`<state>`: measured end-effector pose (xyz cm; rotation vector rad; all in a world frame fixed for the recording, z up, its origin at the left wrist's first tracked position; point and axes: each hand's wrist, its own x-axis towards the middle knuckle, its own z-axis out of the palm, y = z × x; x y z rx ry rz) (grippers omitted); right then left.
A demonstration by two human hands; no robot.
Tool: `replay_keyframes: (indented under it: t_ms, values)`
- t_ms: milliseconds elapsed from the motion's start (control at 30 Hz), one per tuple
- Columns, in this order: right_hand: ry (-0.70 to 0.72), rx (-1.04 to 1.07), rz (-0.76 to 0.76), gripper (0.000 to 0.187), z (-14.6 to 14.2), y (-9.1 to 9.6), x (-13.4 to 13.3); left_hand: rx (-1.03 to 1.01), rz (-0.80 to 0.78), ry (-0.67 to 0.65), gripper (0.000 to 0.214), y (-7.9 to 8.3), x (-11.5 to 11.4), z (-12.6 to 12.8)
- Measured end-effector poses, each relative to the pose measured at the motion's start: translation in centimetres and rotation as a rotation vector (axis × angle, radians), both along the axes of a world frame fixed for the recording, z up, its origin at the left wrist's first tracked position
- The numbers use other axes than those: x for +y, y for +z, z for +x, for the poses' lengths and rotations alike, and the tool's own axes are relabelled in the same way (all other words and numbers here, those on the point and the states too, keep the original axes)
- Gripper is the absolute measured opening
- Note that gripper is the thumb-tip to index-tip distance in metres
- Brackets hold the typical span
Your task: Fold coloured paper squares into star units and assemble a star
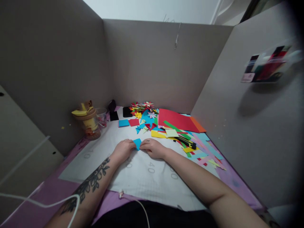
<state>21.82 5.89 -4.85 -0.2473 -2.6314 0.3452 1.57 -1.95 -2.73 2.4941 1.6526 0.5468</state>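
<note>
A small piece of blue paper (137, 143) lies at the middle of the white sheet, between my two hands. My left hand (124, 148) has its fingers closed on the paper's left edge. On the opposite edge, the fingers of my right hand (153, 148) are pinched together. Just behind are small folded blue and red paper pieces (147, 126) and a pale green square (171, 133). A yellow-and-black utility knife (187, 142) rests among paper strips to the right of my right hand.
Grey partitions (152, 66) enclose the desk. At the back stand folded paper flowers (142, 109), beside large red sheets (175, 120). A brown-and-yellow container (89, 122) stands at left. A white cable (40, 202) crosses my left forearm. A clear pouch (268, 68) hangs at right.
</note>
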Motion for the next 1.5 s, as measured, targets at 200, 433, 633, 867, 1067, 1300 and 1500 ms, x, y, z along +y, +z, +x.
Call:
replay_keyframes:
  t_ms: [200,433,633,867,1067,1300,1500]
  values:
    - [-0.007,-0.034,-0.005,0.033,0.0,0.0,-0.1,-0.011,-0.013,0.047,0.022,0.2,0.1,-0.3]
    - [0.021,-0.109,0.010,0.039,0.2,0.6,0.0,-0.057,-0.002,0.072,0.023,0.3,0.6,0.2]
    - [0.014,-0.108,0.011,0.037,0.2,0.4,0.2,-0.114,-0.058,0.160,0.019,0.0,1.4,0.5]
    - [-0.012,-0.115,-0.049,0.041,0.4,1.0,0.0,-0.106,-0.069,0.225,0.019,-0.3,1.9,0.6]
    - [-0.001,-0.135,-0.028,0.045,0.3,1.2,-0.3,-0.095,-0.067,0.219,0.018,-0.4,2.1,0.6]
    - [0.019,-0.131,-0.010,0.041,0.2,1.1,-0.2,-0.069,-0.077,0.263,0.019,-0.4,2.3,0.9]
    - [0.036,-0.132,-0.003,0.043,0.1,1.2,-0.3,-0.089,-0.086,0.258,0.014,-0.5,2.3,0.9]
